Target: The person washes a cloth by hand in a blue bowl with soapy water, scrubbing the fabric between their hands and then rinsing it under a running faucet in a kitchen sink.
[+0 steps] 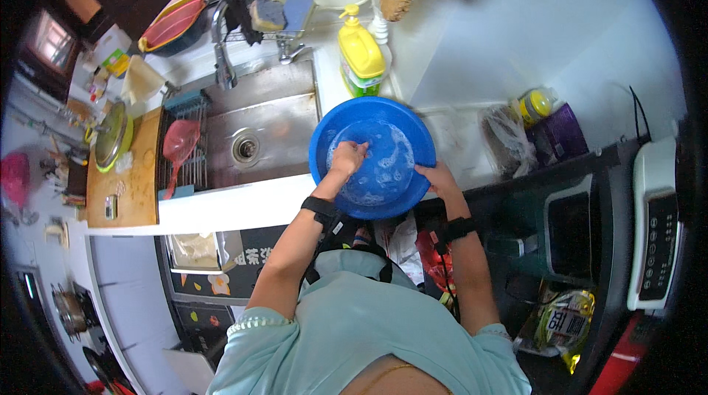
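Note:
A round blue plastic basin (423, 143) holds water with patches of white suds (387, 160). It sits at the right edge of the sink, its front rim reaching past the counter edge. Over the left part of the water is my left hand (348, 157), its fingers curled together; whether anything is between them cannot be made out. My right hand (438, 178) grips the basin's right rim, with the thumb on the inner side. Just behind the basin stands a yellow pump bottle (360, 52) with green at its base.
Left of the basin is a steel sink (271, 124) under a faucet (222, 57). A rack (199, 157) carries a pink strainer (181, 140). Farther left lies a wooden board (141, 173) with a lidded pan (115, 138). A plastic bag (509, 143) and a purple package (557, 134) stand at right.

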The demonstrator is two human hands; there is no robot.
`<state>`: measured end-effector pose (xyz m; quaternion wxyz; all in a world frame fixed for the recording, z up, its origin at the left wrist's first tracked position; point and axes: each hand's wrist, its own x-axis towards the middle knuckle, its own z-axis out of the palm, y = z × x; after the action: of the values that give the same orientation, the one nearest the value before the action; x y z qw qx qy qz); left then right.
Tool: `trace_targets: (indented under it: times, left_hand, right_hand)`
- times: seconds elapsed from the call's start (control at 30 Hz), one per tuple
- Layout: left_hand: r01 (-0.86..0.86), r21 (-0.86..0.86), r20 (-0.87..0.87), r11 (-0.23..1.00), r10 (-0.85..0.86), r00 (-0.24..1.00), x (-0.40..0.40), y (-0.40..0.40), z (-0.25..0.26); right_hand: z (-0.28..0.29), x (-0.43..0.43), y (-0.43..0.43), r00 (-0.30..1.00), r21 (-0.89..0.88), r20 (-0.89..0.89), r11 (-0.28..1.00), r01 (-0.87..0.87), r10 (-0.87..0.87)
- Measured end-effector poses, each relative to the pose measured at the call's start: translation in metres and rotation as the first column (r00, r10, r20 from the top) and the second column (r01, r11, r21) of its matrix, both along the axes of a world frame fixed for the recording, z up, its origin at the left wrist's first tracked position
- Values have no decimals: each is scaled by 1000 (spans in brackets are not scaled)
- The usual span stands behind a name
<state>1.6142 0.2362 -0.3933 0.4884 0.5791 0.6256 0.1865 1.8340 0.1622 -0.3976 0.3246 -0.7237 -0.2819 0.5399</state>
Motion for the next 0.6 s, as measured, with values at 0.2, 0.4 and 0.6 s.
trace_targets:
  times: [0.2,0.4,0.6]
  left_hand:
    - [-39,147,-89,988,52,995,-9,-4,9]
    - [-58,152,-96,987,73,993,-36,6,25]
    - [-10,182,-76,983,24,997,-103,33,47]
  right_hand:
    - [5,-10,-7,992,57,-119,997,54,-47]
    - [24,-42,4,989,31,-145,999,-13,18]
    - [29,-110,34,976,34,-217,999,22,-14]
